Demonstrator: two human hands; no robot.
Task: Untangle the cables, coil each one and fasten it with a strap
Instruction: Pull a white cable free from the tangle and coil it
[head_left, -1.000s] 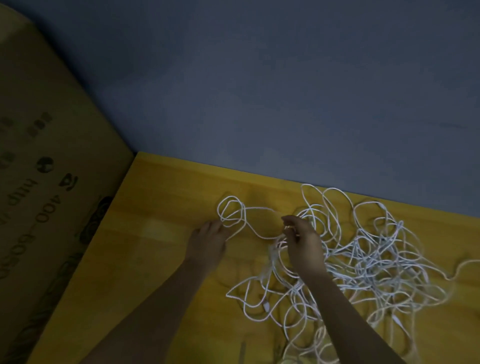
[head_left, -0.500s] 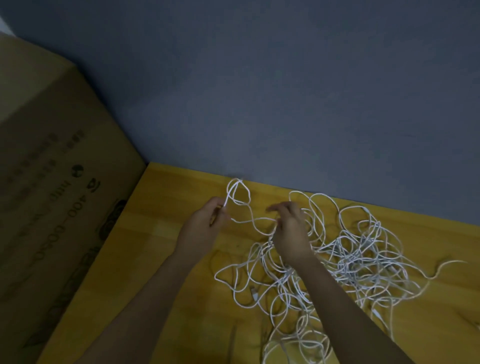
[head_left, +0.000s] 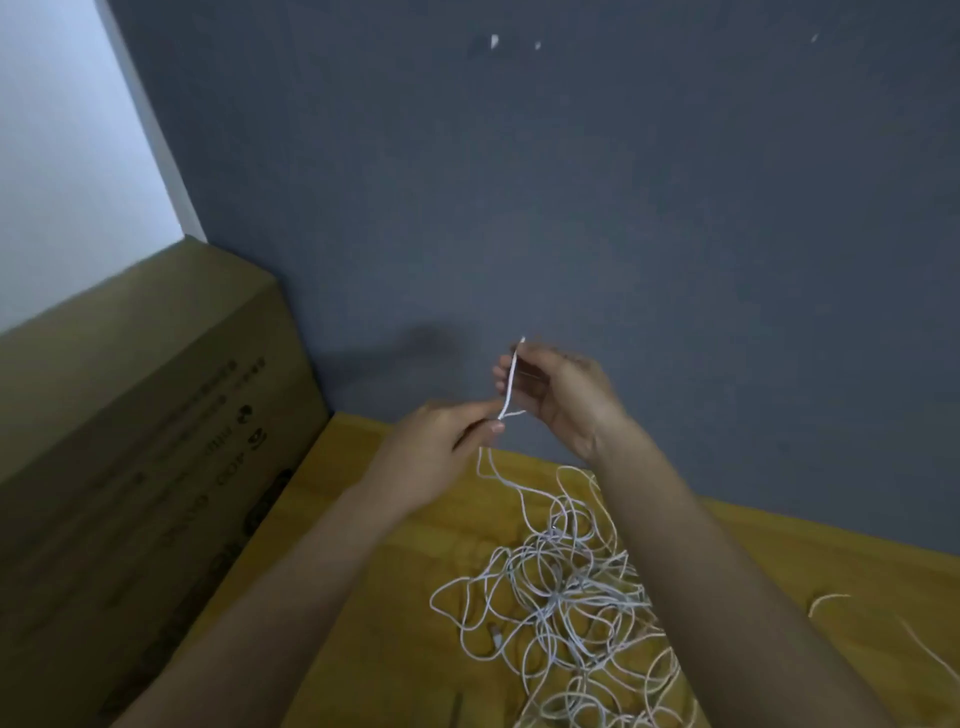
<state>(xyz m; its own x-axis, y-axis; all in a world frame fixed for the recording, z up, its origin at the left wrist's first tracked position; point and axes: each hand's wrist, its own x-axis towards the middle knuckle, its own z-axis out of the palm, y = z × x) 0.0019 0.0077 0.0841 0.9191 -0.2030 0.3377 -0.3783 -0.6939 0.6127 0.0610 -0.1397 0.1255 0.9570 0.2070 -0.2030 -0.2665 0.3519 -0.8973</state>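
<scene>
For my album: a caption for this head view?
Both hands, left hand and right hand, pinch a white cable lifted above the tangle.

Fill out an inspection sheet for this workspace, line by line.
Surface: yellow wooden tabletop, set against the wall.
Job's things: tangled heap of thin white cables lying on the tabletop; no strap seen.
Clutter: nothing seen.
Hands: left hand pinches a raised white cable strand; right hand holds the same strand higher up, fingers curled round it.
Cables: the strand runs down from the hands into the heap; a separate white loop lies at the right.
Surroundings: brown cardboard box with printed text at the left; grey-blue wall behind.
</scene>
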